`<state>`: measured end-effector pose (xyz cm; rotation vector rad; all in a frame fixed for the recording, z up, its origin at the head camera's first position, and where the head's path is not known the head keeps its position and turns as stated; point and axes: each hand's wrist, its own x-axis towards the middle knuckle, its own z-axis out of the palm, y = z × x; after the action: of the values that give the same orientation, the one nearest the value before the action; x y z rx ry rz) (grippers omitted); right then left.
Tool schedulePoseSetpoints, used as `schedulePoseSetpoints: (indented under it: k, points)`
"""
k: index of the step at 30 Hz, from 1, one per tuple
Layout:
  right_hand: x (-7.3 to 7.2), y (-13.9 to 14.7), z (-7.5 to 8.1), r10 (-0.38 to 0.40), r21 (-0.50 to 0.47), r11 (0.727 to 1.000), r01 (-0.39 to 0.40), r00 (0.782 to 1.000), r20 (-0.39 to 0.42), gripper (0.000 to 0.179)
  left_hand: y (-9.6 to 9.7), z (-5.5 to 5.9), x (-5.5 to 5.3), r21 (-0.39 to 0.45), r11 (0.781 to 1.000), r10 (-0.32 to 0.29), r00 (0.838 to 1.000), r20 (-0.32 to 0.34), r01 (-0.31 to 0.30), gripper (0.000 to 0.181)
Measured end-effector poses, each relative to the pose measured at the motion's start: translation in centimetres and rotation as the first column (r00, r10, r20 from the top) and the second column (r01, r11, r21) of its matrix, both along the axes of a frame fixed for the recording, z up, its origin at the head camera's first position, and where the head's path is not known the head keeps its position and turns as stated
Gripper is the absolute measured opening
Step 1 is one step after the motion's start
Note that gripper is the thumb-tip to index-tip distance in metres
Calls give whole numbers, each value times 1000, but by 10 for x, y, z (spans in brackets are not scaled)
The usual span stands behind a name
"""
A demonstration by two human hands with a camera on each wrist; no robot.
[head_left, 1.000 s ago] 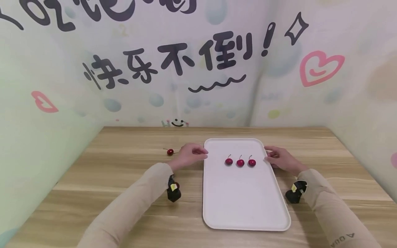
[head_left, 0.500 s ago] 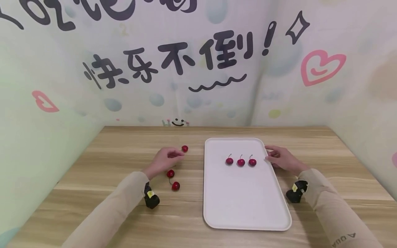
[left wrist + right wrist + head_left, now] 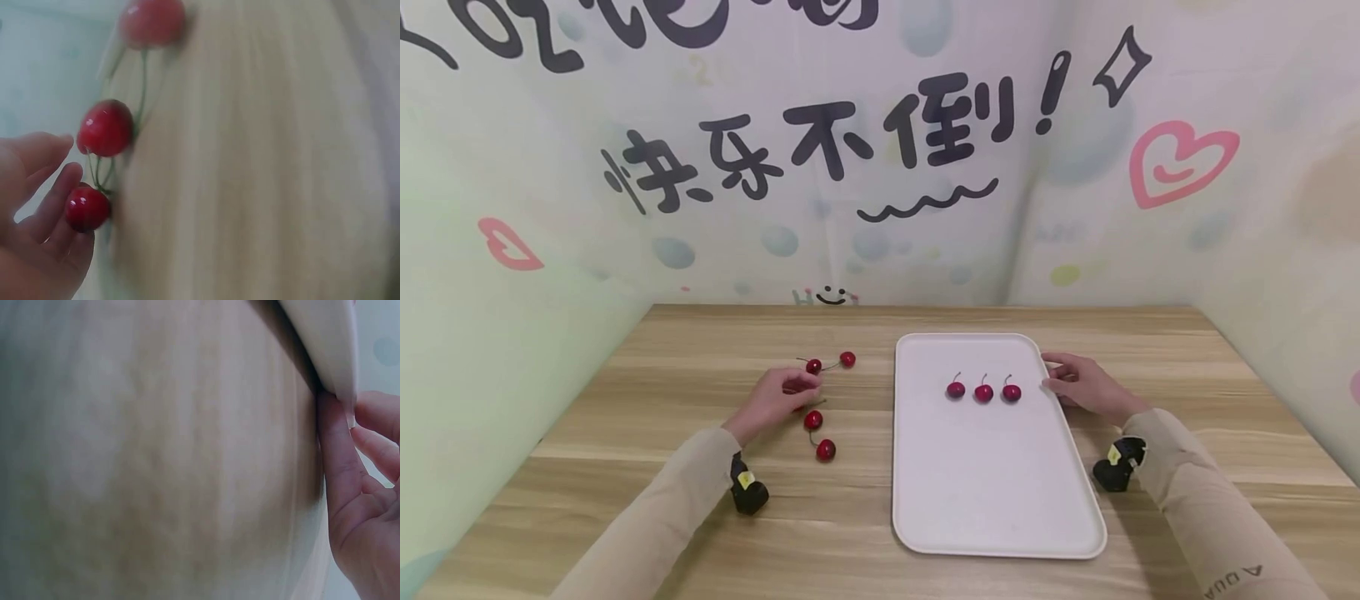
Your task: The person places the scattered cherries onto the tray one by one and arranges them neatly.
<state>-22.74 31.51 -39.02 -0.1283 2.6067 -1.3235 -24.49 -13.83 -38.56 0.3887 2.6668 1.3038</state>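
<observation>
My left hand point(image 3: 778, 398) is over the wood table at the left, beside the loose cherries. In the left wrist view a gap shows between its thumb and fingers point(image 3: 47, 203); the fingertips are right at two cherries, a nearer one point(image 3: 87, 208) and one above it point(image 3: 105, 128). In the head view that hand partly hides one cherry. On the far right side of the white tray point(image 3: 992, 492), my right hand point(image 3: 1086, 387) pinches the rim, thumb point(image 3: 340, 456) and fingers on either side of it. Three cherries with upright stems, the middle one point(image 3: 983, 393) among them, sit in a row on the tray.
Left of the tray, more loose cherries lie on the table: one at the back point(image 3: 847, 359), another next to it point(image 3: 813, 366), and two nearer the front, the closest point(image 3: 826, 450) with its stem up. A printed cloth wall point(image 3: 760, 258) stands behind the table.
My left hand has left the tray's left edge and moved left to the loose cherries, uncovering several of them. The right hand stays at the tray's rim, and the tray stands still.
</observation>
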Motion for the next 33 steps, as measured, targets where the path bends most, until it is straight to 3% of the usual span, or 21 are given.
schedulePoseSetpoints:
  k: [12, 33]
  points:
    - [0, -1, 2, 6, 12, 1000, -6, 1000, -3, 54, 0, -9, 1, -55, 995, -81, 996, -47, 78, 20]
    - [0, 0, 0, 7, -1, 1000, -7, 1000, -5, 53, 1, -13, -2, -49, 995, -90, 995, -48, 88, 15]
